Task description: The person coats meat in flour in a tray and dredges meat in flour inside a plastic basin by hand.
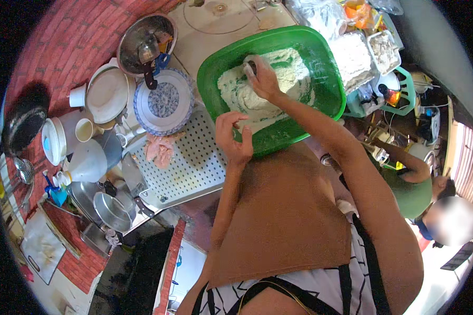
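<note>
A green plastic basin (331,92) holds a spread of pale flour (256,98), heaped and uneven, with streaks of green showing through. My right hand (263,78) reaches into the basin, its fingers curled and dusted white. Whether flour is clasped in it cannot be made out. At the basin's lower left corner is my left hand (234,136), thumb and fingers bent and apart, with nothing visible between them. Left of that hand, raw pink meat (160,151) lies on a perforated metal sheet (199,157).
A blue-patterned plate (163,104) and a steel bowl (128,43) with utensils stand left of the basin. A dark-handled knife (144,206) lies at the metal sheet's edge. White-filled trays (352,59) sit right of the basin. Farther right is a person in green (412,193).
</note>
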Demonstrator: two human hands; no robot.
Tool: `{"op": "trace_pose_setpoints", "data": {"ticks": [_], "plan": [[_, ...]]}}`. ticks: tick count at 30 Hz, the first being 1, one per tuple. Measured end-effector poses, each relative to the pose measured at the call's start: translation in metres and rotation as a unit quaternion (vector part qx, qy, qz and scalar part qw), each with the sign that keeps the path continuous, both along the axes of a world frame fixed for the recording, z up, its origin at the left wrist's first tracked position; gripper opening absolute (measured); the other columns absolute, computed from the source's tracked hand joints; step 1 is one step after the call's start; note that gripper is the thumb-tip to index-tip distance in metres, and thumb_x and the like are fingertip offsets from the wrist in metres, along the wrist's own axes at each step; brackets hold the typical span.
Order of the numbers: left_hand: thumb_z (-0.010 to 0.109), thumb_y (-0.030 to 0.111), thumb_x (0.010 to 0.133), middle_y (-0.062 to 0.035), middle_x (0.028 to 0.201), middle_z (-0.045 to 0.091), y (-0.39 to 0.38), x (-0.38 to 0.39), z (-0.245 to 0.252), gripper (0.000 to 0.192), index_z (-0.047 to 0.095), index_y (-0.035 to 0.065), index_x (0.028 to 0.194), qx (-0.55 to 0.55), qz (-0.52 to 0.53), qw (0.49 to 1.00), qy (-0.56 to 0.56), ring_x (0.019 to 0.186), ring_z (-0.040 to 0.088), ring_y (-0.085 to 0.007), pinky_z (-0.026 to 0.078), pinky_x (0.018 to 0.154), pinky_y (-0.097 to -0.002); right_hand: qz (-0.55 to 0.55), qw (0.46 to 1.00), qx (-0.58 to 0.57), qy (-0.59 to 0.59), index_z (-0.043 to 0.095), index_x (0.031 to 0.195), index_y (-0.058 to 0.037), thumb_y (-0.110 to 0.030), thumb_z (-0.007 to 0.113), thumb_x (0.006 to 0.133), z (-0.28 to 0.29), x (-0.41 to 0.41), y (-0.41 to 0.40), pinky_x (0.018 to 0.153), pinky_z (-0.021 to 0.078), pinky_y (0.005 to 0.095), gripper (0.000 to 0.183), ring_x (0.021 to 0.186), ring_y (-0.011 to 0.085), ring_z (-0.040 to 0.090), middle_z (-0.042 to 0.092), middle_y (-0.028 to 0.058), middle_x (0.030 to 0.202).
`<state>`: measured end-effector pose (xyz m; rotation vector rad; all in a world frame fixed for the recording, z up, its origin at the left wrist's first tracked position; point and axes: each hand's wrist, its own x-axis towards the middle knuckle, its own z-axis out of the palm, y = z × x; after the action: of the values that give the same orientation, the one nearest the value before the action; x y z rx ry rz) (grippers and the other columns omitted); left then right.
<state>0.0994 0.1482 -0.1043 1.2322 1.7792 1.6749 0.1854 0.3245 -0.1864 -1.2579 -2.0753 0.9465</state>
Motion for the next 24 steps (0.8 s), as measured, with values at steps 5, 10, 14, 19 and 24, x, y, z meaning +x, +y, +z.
{"op": "trace_pose_setpoints", "data": {"ticks": [5,10,14,19,24], "plan": [[0.061,0.004,0.078,-0.0136,0.100,0.063,0.001,0.004,0.002,0.019,0.066,0.0037,0.097,-0.015,-0.012,0.999,0.033,0.084,0.056,-0.0244,0.045,0.066,-0.0316,-0.057,0.997,0.023,-0.046,0.052,0.111,0.0001,-0.036,0.065,0.089,-0.014,0.010,-0.004,0.081,0.0474,0.0502,0.045,0.099,0.0425,0.057,0.058,0.0228,0.103],[0.064,0.014,0.087,-0.0134,0.099,0.062,0.002,0.001,0.001,0.017,0.066,0.0013,0.099,-0.027,-0.010,0.998,0.054,0.079,0.056,-0.0205,0.047,0.068,-0.0320,-0.010,0.996,0.018,-0.082,0.055,0.115,-0.0043,-0.034,0.065,0.087,-0.010,0.004,-0.001,0.085,0.0481,0.0488,0.042,0.097,0.0394,0.059,0.060,0.0205,0.103],[0.063,0.013,0.087,-0.0128,0.099,0.061,0.002,0.003,-0.001,0.017,0.065,0.0009,0.099,-0.046,-0.008,0.997,0.064,0.080,0.056,-0.0209,0.047,0.069,-0.0317,0.048,0.993,-0.031,-0.106,0.058,0.117,-0.0073,-0.032,0.062,0.089,-0.013,0.024,0.022,0.090,0.0476,0.0496,0.037,0.102,0.0387,0.061,0.062,0.0205,0.106],[0.062,0.008,0.083,-0.0158,0.099,0.061,-0.001,0.005,0.001,0.016,0.066,0.0002,0.097,-0.020,-0.002,0.999,0.047,0.082,0.055,-0.0226,0.046,0.066,-0.0307,0.061,0.971,0.192,-0.133,0.057,0.116,-0.0037,-0.033,0.059,0.093,-0.030,0.050,0.019,0.095,0.0465,0.0520,0.038,0.110,0.0450,0.056,0.060,0.0235,0.115],[0.064,0.015,0.087,-0.0109,0.101,0.060,0.005,0.006,-0.001,0.019,0.065,0.0004,0.099,-0.034,0.001,0.999,0.032,0.085,0.055,-0.0190,0.046,0.070,-0.0297,0.076,0.987,0.095,-0.107,0.057,0.116,-0.0038,-0.035,0.058,0.094,-0.020,0.048,0.028,0.094,0.0465,0.0523,0.039,0.107,0.0438,0.058,0.062,0.0226,0.110]]}}
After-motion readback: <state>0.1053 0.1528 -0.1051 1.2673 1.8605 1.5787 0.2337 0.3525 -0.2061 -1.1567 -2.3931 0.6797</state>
